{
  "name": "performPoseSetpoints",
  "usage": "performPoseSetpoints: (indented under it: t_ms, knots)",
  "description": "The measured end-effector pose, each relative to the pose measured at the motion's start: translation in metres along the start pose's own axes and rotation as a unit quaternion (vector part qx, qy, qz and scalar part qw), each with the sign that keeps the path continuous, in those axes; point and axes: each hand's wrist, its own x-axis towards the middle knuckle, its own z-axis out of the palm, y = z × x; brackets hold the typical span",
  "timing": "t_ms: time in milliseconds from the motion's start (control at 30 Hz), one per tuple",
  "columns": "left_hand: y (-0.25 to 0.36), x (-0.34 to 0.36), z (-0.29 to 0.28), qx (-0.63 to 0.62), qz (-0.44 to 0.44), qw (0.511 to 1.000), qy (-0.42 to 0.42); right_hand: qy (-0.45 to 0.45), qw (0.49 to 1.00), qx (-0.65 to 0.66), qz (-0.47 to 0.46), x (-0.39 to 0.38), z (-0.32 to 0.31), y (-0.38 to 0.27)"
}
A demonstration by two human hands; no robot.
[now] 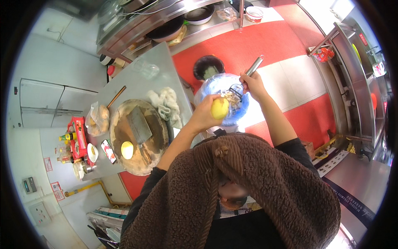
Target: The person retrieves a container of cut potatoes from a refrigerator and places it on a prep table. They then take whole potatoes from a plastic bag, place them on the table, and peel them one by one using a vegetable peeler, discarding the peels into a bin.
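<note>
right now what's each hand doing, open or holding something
Left hand: closed around a peeled yellow potato.
Right hand: closed on a metal peeler over the blue-bagged bin.

Desk (137,81): round wooden board (157,124) bearing cleaver (139,126) and peeled potato (127,150); crumpled cloth (166,103); bagged potatoes (98,120); condiment bottles (66,147).

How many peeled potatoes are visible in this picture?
2. One peeled potato is held in the left hand, over the blue-lined bin. The other potato lies on the round cutting board, beside the cleaver. More may be hidden in the bag.
</note>
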Motion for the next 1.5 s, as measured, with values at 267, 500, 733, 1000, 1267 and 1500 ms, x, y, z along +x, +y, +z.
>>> performPoseSetpoints:
  t_ms: [267, 500, 733, 1000, 1267, 1500]
  knots:
    - [-0.005, 0.008, 0.005, 0.039, -0.019, 0.999, 0.012, -0.196, 0.975, 0.07, 0.076, -0.026, 0.033, -0.028]
    - [-0.001, 0.002, -0.001, 0.055, 0.032, 0.998, 0.017, -0.093, 0.982, 0.09, 0.136, 0.014, 0.018, 0.003]
    - [-0.003, -0.002, 0.005, -0.074, -0.033, 0.994, 0.073, 0.066, 0.998, 0.002, -0.009, 0.003, 0.005, 0.012]
    - [-0.02, 0.006, 0.015, -0.196, -0.102, 0.971, 0.087, -0.083, 0.97, 0.226, -0.024, -0.03, 0.025, -0.017]
    - [-0.042, -0.003, 0.021, -0.164, -0.147, 0.964, 0.149, 0.09, 0.993, -0.054, -0.049, -0.006, 0.005, 0.017]
    - [-0.047, 0.0, 0.024, -0.255, -0.194, 0.94, 0.113, 0.061, 0.993, -0.012, -0.097, -0.002, -0.004, 0.026]
